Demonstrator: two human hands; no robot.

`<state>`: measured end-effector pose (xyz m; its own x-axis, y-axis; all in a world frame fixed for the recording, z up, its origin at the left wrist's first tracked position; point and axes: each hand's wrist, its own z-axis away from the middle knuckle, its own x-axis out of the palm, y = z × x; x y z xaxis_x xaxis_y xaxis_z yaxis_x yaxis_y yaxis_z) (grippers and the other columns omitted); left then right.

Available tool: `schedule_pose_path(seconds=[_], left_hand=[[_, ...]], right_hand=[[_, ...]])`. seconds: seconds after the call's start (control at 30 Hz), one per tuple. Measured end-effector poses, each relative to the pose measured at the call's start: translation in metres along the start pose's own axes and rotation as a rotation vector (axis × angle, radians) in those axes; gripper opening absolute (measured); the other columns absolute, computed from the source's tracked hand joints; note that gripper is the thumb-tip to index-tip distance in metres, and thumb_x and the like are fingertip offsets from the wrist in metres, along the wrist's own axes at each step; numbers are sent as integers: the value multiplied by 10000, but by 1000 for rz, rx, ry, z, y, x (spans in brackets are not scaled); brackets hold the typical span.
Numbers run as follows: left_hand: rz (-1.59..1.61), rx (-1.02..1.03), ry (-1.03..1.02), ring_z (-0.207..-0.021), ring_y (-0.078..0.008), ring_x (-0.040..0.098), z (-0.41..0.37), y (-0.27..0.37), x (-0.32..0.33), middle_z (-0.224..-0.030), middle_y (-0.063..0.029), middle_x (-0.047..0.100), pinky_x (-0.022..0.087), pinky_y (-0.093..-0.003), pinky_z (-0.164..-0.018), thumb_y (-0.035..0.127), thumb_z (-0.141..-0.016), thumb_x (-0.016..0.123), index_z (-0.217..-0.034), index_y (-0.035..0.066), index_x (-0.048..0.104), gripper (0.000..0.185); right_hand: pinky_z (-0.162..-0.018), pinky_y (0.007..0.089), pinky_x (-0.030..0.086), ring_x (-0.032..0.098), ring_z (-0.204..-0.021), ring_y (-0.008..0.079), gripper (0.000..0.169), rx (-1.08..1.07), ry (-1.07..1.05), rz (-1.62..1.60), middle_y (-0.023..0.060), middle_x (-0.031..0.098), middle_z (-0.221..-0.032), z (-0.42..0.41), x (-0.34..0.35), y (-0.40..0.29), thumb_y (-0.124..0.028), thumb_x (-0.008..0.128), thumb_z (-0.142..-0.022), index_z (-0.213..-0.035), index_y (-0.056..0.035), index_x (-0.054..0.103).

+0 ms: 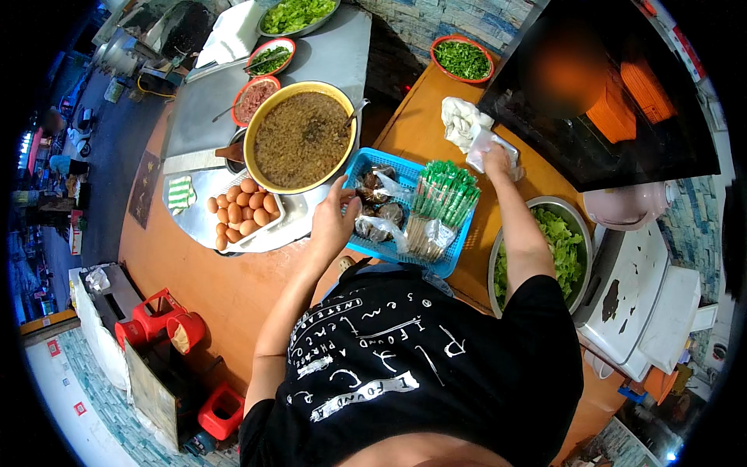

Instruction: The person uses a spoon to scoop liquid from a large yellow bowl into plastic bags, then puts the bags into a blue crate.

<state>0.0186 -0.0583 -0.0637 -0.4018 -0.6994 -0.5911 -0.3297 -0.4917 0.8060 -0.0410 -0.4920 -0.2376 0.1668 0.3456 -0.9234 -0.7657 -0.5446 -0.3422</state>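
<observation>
My left hand [334, 219] hovers by the left rim of a blue plastic basket [449, 262], its fingers apart and nothing visible in them. Inside the basket are green-wrapped disposable chopsticks [446, 190] and clear bags of dark food [379, 216]. Over on the wooden table, my right hand [497, 161] grips a thin clear plastic bag [481, 143]; its fingertips are partly hidden. A crumpled white cloth or bag [461, 117] touches it. Beyond my left hand stands a yellow-rimmed pot [300, 137] of brown minced filling, with brown eggs [245, 210] in a white tray beside it.
A steel bowl of lettuce [586, 257] sits under my right forearm. Chopped greens fill a red-rimmed bowl [462, 59] at the back. A dark glass-fronted cabinet [671, 152] rises on the right. Bowls of meat [255, 99] and herbs [271, 58] line the metal counter [210, 125].
</observation>
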Motion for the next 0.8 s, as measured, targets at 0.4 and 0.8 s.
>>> schedule_pose_path(seconds=[0.4,0.8], left_hand=[[114,-4,-82,-856,-243,679,-6,18,6,-936,-170,680,532,-323,-758,20,-830,602,-1175,-47,531,359],[196,1,-63,-841,-251,678,-7,13,9,-902,-167,679,529,-326,-754,61,-835,610,-1137,-41,564,322]], right_hand=[[-840,440,470,590,-1000,359,350,57,22,84,189,629,-1072,-7,4,23,-316,673,-773,-1010,-58,675],[-571,203,455,628,-668,76,279,-95,-756,-399,26,681,-816,23,-106,-47,-356,645,-849,-857,-79,671]])
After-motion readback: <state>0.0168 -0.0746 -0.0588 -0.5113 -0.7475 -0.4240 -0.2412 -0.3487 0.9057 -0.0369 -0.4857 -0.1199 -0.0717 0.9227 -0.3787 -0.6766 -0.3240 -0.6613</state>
